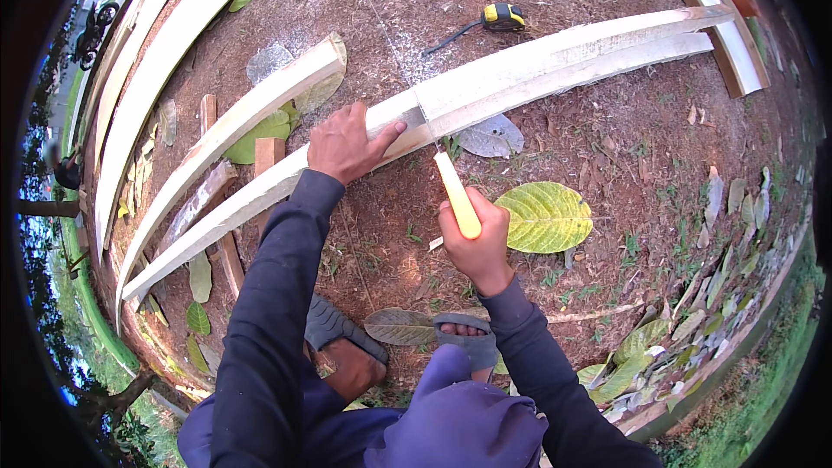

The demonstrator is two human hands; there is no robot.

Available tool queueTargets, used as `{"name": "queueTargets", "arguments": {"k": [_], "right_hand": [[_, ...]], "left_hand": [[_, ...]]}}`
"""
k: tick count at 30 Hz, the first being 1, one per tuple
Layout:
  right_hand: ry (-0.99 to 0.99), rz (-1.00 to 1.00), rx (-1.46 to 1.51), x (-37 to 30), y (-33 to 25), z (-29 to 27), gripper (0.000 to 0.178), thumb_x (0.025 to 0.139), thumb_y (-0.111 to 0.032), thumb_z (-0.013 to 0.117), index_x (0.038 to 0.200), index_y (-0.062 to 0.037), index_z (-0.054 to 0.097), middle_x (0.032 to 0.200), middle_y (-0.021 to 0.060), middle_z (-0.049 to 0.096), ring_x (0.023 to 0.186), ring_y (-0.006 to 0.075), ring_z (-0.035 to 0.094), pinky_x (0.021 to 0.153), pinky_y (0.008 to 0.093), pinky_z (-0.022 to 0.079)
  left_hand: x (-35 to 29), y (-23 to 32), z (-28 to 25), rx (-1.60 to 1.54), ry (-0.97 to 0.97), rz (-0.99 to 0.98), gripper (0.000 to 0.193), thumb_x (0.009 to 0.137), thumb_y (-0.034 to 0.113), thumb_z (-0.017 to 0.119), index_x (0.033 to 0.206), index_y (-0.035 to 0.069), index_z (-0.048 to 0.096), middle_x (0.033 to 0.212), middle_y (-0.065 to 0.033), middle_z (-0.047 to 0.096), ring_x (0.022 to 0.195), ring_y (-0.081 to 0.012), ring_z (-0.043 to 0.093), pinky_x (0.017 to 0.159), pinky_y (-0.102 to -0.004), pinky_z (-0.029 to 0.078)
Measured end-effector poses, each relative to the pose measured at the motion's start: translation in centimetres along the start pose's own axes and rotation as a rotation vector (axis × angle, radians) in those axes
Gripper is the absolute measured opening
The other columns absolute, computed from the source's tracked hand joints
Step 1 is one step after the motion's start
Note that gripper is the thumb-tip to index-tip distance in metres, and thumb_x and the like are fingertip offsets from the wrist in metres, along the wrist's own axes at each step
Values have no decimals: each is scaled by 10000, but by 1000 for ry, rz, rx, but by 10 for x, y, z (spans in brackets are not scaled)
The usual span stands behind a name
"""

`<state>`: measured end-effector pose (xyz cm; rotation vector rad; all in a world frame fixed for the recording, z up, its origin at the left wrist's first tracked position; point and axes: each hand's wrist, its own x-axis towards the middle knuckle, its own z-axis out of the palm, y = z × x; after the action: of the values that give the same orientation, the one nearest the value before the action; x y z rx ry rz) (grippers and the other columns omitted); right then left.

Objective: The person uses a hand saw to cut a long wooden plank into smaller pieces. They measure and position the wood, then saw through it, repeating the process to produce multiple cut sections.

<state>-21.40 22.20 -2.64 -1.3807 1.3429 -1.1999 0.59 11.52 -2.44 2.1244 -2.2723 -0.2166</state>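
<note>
My right hand [478, 238] is closed around the yellow handle of a handsaw [457, 194]. Its thin blade lies across a long pale wooden beam [537, 69], at a crosswise cut line. Just left of that line, my left hand [348, 143] grips the beam from above, thumb stretched toward the blade. The beam slants from the lower left to the upper right, where its end rests on a brown-and-white crosspiece [721, 26]. Pale sawdust lies on the soil beyond the cut.
A black-and-yellow tape measure [503, 17] lies beyond the beam. Another cut beam [230, 126] and long boards [165, 78] lie at left, with wooden blocks [269, 154] between. A large yellow-green leaf [546, 217] is beside my right hand. My sandalled feet are below.
</note>
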Motion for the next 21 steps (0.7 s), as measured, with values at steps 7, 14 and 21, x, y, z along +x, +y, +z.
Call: {"name": "queueTargets", "arguments": {"k": [7, 14, 21], "right_hand": [[17, 76, -16, -7, -10, -17, 186, 865, -84, 712, 750, -1, 591, 555, 104, 556, 476, 176, 565, 488, 339, 431], [18, 114, 14, -8, -17, -21, 230, 877, -76, 716, 719, -19, 558, 550, 68, 530, 473, 136, 532, 472, 324, 402], [34, 5, -4, -34, -17, -29, 199, 870, -59, 716, 738, -31, 571, 557, 77, 545, 455, 190, 558, 461, 330, 404]], "left_hand": [[-34, 6, 39, 28, 192, 45, 657, 946, 635, 591, 1137, 9, 546, 1058, -171, 592, 1059, -329, 576, 943, -511, 399], [5, -4, -13, -339, -373, -76, 723, 834, 541, 793, 1214, -50, 627, 1060, -238, 705, 971, -402, 688, 872, -489, 512], [-3, 0, -21, -4, 123, 236, 486, 773, 359, 848, 1027, 13, 620, 1049, -127, 536, 1069, -325, 574, 828, -460, 525]]}}
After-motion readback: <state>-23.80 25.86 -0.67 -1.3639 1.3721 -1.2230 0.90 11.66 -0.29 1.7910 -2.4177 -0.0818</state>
